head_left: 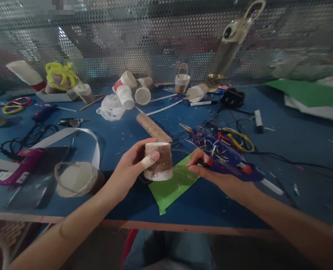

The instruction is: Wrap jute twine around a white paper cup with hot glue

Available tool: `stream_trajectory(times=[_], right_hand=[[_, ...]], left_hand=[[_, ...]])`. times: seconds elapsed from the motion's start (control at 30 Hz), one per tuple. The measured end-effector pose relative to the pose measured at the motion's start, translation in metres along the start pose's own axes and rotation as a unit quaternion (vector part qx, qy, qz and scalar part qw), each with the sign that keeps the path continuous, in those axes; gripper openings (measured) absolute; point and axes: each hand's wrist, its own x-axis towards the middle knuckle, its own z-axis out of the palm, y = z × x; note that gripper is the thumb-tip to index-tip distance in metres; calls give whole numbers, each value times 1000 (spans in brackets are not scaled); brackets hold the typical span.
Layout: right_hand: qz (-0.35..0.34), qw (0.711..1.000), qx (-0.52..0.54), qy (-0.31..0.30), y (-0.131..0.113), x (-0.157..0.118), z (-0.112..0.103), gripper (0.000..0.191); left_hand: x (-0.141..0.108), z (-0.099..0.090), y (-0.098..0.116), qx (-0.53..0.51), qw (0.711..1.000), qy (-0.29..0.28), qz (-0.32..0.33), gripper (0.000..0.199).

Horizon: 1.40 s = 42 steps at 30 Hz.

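The left hand grips an upside-down paper cup wound with twine, standing on the blue surface. Just right of the cup, the right hand holds a blue glue gun above a green paper sheet. A twine spool lies just behind the cup.

Glue gun: blue, streaked white. Cup: brown twine wrap, white rim. Paper sheet: green. Table: blue. Scissors: yellow-red handles.

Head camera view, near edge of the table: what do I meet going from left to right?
Purple glue gun → twine-handled cup → left hand → twine-wrapped cup → green paper → right hand → blue glue gun.
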Motion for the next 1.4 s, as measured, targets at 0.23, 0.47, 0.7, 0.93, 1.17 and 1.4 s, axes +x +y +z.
stream_trajectory(times=[0.23, 0.47, 0.7, 0.93, 1.17, 1.4], right_hand=[[32, 997, -31, -59, -5, 8, -2, 18], [57, 997, -11, -44, -9, 7, 1, 14], [79, 996, -4, -32, -10, 7, 3, 12], [86, 995, -27, -33, -11, 7, 4, 15], [65, 997, -18, -47, -12, 6, -2, 14], [32, 998, -20, -56, -8, 7, -4, 15]], left_hand=[[-1, -2, 0, -21, 1000, -11, -8, 42], [-1, -1, 0, -61, 998, -25, -12, 38], [0, -1, -2, -93, 994, -51, -28, 38], [0, -3, -6, -101, 992, -63, -31, 38], [0, -2, -5, -96, 993, -48, -38, 40], [1, 0, -3, -79, 995, -41, -47, 40]])
